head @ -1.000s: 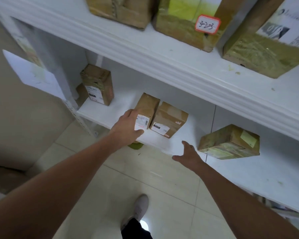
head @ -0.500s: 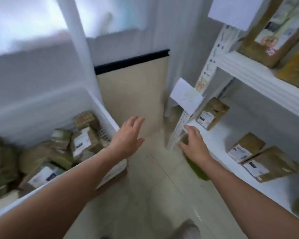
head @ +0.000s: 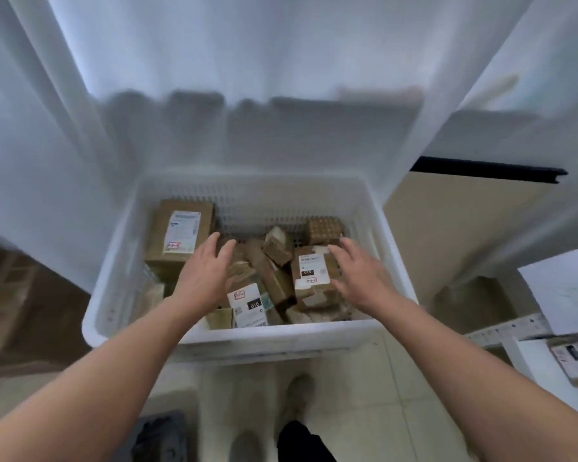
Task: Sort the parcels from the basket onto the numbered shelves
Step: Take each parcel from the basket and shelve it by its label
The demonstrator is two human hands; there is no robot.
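Note:
A white perforated basket [head: 234, 338] stands in front of me, filled with several brown cardboard parcels. A large box with a white label [head: 181, 235] leans at its left side. A parcel with a black 010 tag [head: 312, 271] lies at the right, and another labelled parcel [head: 247, 305] lies near the front. My left hand [head: 204, 271] hovers over the middle of the pile, fingers straight and spread, holding nothing. My right hand [head: 357, 275] reaches over the right-hand parcel, fingers extended, empty as well.
A white curtain [head: 247, 78] hangs behind the basket. At the right edge is the corner of the white shelf [head: 531, 361] with a parcel [head: 574, 361] on it and a paper sheet [head: 568, 288] on its post. My shoes [head: 297, 395] stand on tiled floor.
I have turned from the shelf to the basket. My left hand let go of the parcel on the shelf, and both empty hands now reach over the basket's parcels.

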